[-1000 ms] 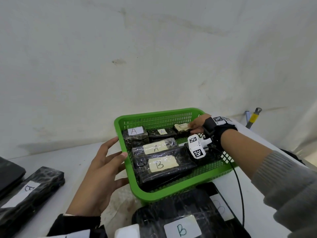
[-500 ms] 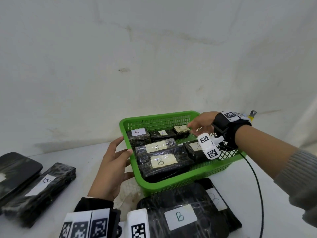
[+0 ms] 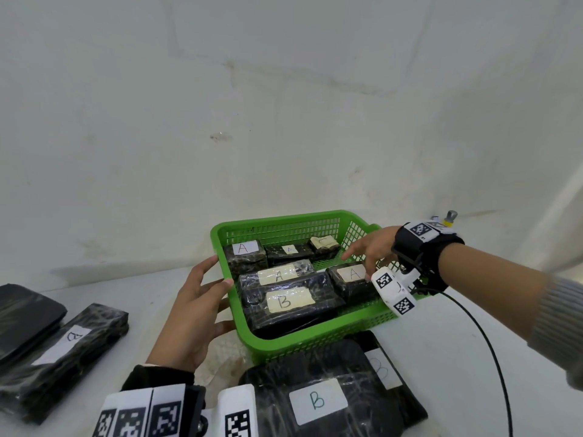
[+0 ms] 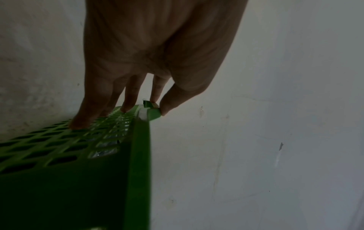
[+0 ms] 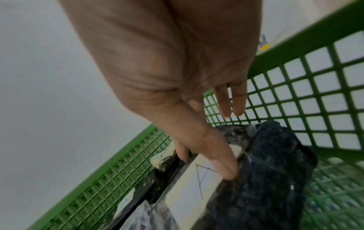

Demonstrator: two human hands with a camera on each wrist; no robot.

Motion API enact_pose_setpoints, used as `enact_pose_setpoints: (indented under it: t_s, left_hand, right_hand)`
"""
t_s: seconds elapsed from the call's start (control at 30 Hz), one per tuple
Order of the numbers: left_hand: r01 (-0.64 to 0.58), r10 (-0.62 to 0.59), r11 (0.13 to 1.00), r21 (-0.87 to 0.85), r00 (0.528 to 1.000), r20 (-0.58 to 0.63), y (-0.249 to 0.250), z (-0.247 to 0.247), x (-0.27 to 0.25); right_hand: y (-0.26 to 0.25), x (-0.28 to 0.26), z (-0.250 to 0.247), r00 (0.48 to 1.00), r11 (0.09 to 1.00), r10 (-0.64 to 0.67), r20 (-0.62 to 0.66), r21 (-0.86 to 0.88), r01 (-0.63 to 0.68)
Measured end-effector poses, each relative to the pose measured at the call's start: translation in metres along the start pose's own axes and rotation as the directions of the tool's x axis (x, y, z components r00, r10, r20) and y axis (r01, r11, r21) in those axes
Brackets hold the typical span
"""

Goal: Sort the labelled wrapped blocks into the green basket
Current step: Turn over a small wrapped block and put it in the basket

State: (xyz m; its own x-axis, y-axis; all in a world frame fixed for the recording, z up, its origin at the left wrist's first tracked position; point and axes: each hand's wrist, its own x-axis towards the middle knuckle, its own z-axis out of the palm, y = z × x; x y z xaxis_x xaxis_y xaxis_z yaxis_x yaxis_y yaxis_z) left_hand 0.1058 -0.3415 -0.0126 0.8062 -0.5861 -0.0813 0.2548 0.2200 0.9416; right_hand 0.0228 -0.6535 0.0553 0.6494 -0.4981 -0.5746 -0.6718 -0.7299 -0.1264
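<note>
Left hand (image 3: pixel 192 313) flat against left wall of green basket (image 3: pixel 303 340), fingers straight (likely steadying it). Right hand (image 3: pixel 370 249) open over A block (image 3: pixel 351 279) at basket right side, holding nothing. B blocks (image 3: pixel 315 402) wait at tabletop near edge.

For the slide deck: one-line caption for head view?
Left hand steadies green basket; right hand hovers open above A-labelled block.
</note>
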Motion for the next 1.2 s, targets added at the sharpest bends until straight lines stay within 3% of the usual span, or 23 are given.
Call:
enact_pose_setpoints:
  t_s: [0.2,0.3,0.47,0.53,0.63,0.77,1.2]
  left_hand:
    - [-0.005,0.005,1.000,0.016,1.000,0.011,-0.001,-0.001,0.001]
    - [-0.007,0.007,1.000,0.013,1.000,0.015,-0.001,-0.002,0.000]
    - [-0.002,0.002,1.000,0.008,1.000,0.020,-0.001,-0.003,0.001]
    - [0.000,0.000,1.000,0.006,1.000,0.017,-0.002,-0.004,0.002]
    - [-0.003,0.003,1.000,0.011,1.000,0.020,-0.004,-0.005,0.003]
    - [-0.006,0.006,1.000,0.007,1.000,0.021,-0.005,-0.006,0.005]
    - [-0.017,0.016,1.000,0.016,1.000,0.019,-0.006,-0.007,0.004]
  right_hand:
    - [0.002,0.003,0.000,0.999,1.000,-0.005,0.041,0.008,0.005]
    - [0.004,0.005,0.000,0.999,0.996,0.008,-0.041,0.087,-0.005]
    - [-0.002,0.004,-0.010,0.989,0.999,0.014,-0.149,0.046,-0.007]
    - [-0.006,0.000,-0.020,0.972,1.000,-0.003,-0.233,0.003,0.004]
    - [-0.007,0.003,-0.037,0.944,0.997,0.035,-0.328,0.082,-0.008]
    - [-0.018,0.011,-0.044,0.962,0.998,0.057,-0.268,-0.010,-0.062]
    - [-0.034,0.025,-0.044,0.986,0.995,0.057,-0.159,-0.066,-0.068]
